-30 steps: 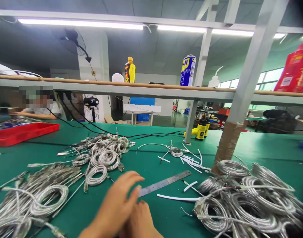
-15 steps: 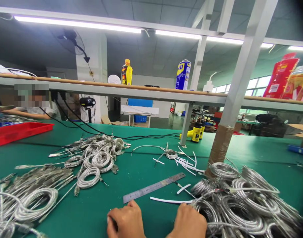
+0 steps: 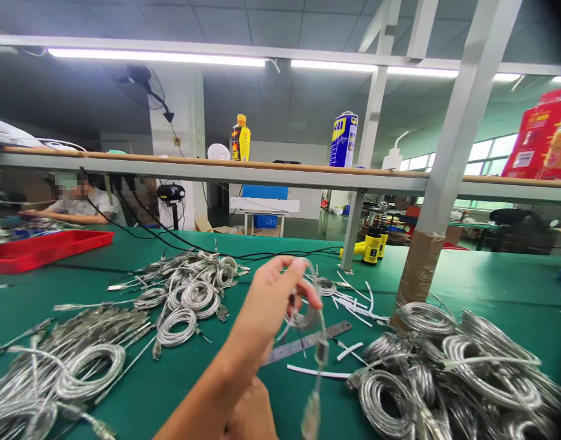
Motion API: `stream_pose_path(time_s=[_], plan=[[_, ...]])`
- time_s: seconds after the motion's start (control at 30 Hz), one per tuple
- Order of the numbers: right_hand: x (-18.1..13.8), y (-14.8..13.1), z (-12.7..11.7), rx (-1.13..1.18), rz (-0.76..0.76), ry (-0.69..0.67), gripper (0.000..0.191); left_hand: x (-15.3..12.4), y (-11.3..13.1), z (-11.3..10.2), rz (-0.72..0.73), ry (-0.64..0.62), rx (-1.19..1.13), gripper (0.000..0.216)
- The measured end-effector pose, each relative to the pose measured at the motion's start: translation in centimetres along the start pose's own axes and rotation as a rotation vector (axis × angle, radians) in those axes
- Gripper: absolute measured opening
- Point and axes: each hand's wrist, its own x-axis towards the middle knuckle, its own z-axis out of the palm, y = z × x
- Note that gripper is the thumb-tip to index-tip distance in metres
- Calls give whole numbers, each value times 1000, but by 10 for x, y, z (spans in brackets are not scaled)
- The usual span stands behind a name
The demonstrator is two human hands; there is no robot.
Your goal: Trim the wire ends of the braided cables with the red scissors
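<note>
Two hands are in view. The left hand (image 3: 271,305) is raised above the bench (image 3: 491,281), its fingers (image 3: 287,266) pinched closed on a clear, silver-braided cable (image 3: 321,333). The cable hangs from the pinch in a loose loop, and its lower connector is blurred near the bottom edge. The right hand (image 3: 250,409) sits low, mostly hidden behind the left forearm; whether it grips anything cannot be told.

Just beyond the hanging cable, a steel ruler (image 3: 303,343) lies flat on the green bench; its graduations are too small to read. White tube offcuts (image 3: 349,302) are scattered near it. Coiled cables lie in three heaps: right (image 3: 445,373), left (image 3: 79,366) and centre (image 3: 193,287).

On the overhead shelf (image 3: 271,168) stands a blue-and-yellow spray can (image 3: 343,139) with "WD" legible. A yellow bottle (image 3: 241,137) and red packaging (image 3: 535,137) also stand there, their print unreadable. A red tray (image 3: 46,247) lies at far left, with another person (image 3: 85,201) seated behind it.
</note>
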Motion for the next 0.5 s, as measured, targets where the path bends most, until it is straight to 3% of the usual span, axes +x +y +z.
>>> stream_pose_path(time_s=[0.13, 0.23, 0.4, 0.5], plan=[[2, -6, -6, -60, 3, -17, 16, -9, 1, -58, -55, 178, 143, 16], [4, -12, -14, 37, 49, 48, 18, -21, -2, -85, -138, 253, 93, 12], [9, -19, -34, 295, 204, 194, 16, -51, 5, -93, -248, 580, -217, 15], [11, -17, -37, 379, 225, 171, 17, -68, 16, -101, -121, 811, -361, 24]])
